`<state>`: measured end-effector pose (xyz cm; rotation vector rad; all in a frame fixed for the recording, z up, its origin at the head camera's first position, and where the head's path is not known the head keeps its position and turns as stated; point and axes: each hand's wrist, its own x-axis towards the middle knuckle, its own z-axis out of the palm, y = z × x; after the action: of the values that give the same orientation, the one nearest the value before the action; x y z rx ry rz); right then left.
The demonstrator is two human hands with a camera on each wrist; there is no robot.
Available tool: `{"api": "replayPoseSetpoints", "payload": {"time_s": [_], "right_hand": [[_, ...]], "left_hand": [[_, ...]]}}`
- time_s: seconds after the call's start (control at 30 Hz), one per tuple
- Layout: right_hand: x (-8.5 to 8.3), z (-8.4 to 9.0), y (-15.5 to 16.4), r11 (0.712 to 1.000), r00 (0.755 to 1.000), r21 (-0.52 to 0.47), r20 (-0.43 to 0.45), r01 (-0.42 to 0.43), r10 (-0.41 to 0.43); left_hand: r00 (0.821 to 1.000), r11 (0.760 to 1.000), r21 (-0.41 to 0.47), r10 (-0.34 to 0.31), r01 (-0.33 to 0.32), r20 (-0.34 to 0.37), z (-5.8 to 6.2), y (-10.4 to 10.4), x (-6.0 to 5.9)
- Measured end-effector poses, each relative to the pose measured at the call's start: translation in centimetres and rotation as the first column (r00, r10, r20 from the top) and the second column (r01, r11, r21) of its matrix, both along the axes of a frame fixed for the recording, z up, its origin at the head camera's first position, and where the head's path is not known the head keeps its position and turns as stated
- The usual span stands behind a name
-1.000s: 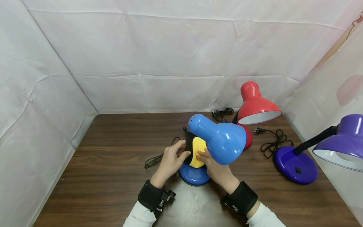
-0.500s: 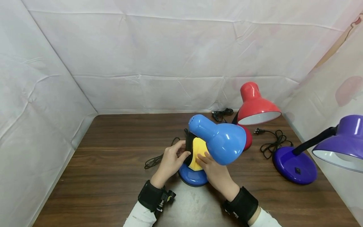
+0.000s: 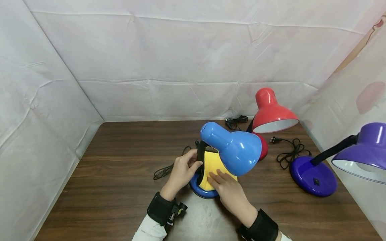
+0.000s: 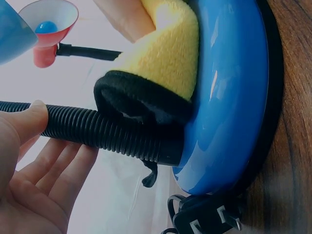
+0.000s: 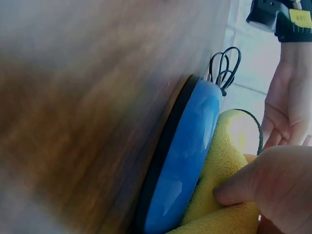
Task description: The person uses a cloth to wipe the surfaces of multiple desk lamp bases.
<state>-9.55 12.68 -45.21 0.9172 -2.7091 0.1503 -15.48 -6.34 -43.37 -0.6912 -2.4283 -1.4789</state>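
The glossy blue desk lamp with round base and bell-shaped shade [image 3: 239,149] stands upright on the brown wood-grain desk [image 3: 114,180]. A fuzzy yellow fabric cloth with black edging [image 3: 212,164] drapes over its base. The left hand [image 3: 182,170] grasps the black ribbed neck [image 4: 78,124]; the right hand [image 3: 230,189] presses the cloth with extended fingers — not clenched. Against the half-second-earlier frame, the cloth spreads wider and the right hand sits lower. The left wrist view alone reveals a black two-pin plug [image 4: 207,214] beside the base.
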Motion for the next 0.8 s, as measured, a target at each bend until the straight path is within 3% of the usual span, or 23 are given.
{"api": "replayPoseSetpoints", "payload": {"time_s": [0.23, 0.47, 0.8], "right_hand": [[1.0, 0.0, 0.0, 1.0, 1.0, 0.007, -0.022, -0.023, 0.023], [1.5, 0.1, 0.4, 1.0, 0.999, 0.001, 0.035, -0.028, 0.028], [1.4, -0.1, 2.0, 0.985, 0.999, -0.169, 0.041, -0.029, 0.037]], "left_hand": [[1.0, 1.0, 0.005, 0.006, -0.006, 0.0, 0.0, 0.0, 0.0], [1.0, 1.0, 0.018, 0.007, -0.008, 0.013, 0.0, 0.0, 0.1], [1.0, 1.0, 0.026, -0.004, 0.003, 0.018, 0.2, 0.1, 0.1]]}}
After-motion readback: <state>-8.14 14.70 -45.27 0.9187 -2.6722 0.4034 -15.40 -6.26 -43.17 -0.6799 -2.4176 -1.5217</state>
